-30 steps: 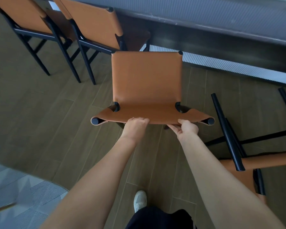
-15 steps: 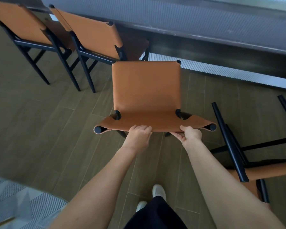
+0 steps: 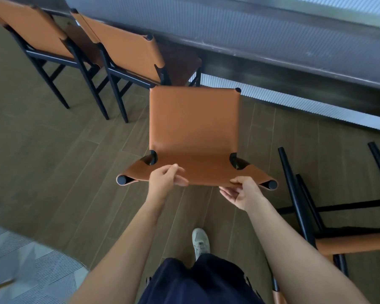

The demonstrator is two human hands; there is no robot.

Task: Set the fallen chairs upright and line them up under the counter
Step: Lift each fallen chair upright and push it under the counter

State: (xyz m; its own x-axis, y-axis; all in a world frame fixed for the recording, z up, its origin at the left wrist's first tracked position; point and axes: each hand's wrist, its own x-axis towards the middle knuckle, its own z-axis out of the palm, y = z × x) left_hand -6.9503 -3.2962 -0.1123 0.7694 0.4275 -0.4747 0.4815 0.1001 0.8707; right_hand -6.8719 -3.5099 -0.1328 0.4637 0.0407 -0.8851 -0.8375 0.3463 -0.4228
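An upright chair (image 3: 194, 126) with an orange leather seat and black frame stands in front of me, facing the dark counter (image 3: 294, 62). My left hand (image 3: 166, 179) holds the top edge of its backrest, fingers curled over the front and thumb behind. Farther right on the same edge, my right hand (image 3: 242, 193) has loosened: the thumb touches the leather and the fingers are spread below. Two more upright chairs (image 3: 127, 49) (image 3: 37, 29) stand tucked under the counter at the left. A fallen chair (image 3: 351, 245) lies on its side at the right, black legs pointing away.
The floor is brown wood plank (image 3: 53, 161), with a grey patterned carpet (image 3: 20, 270) at the lower left. A white ribbed panel (image 3: 294, 106) runs under the counter. My shoe (image 3: 200, 242) is just behind the chair I hold.
The chair has moved a little closer to the counter and I have stepped after it. My right hand has opened from a full grip on the backrest, and my left hand's grip looks looser.
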